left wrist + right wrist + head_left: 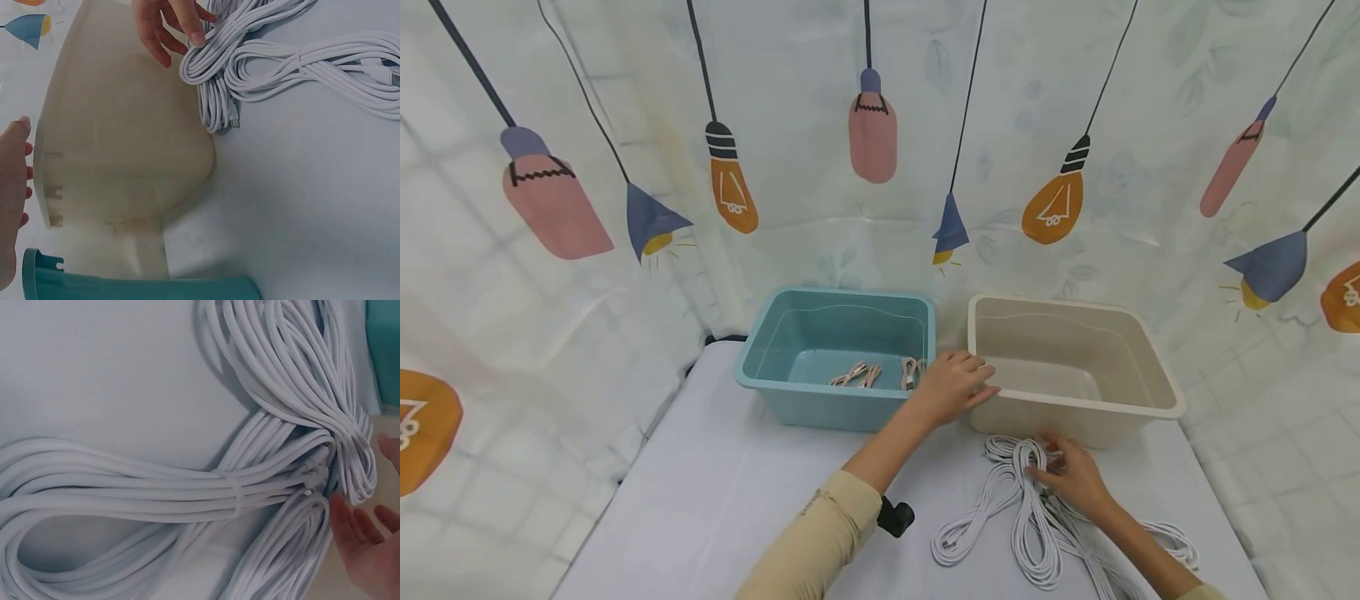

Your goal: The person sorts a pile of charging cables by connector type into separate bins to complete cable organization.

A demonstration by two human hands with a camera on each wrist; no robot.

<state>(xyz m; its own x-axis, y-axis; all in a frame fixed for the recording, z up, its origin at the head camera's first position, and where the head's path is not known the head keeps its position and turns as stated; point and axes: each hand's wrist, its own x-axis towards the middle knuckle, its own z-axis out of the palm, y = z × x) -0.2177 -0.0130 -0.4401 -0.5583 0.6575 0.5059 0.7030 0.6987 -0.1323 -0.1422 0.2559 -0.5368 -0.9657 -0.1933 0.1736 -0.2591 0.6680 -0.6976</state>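
Note:
Several coiled white cables point(1033, 517) with ties round them lie in an overlapping pile on the white table. My right hand point(1072, 477) is at the far end of the pile, with thumb and fingers spread apart around the looped end of one cable bundle point(357, 462). In the left wrist view the right thumb lies right at that loop, its other fingers away from it. My left hand point(953, 387), fingers extended, is over the near left corner of the beige bin point(1075, 406), beside the blue bin point(827, 408).
Inside the blue bin lie small bundled cables point(850, 375), pale with metal plugs. A small black object point(895, 517) is on the table by the left forearm. Behind the bins hangs a curtain point(820, 233) printed with lamps.

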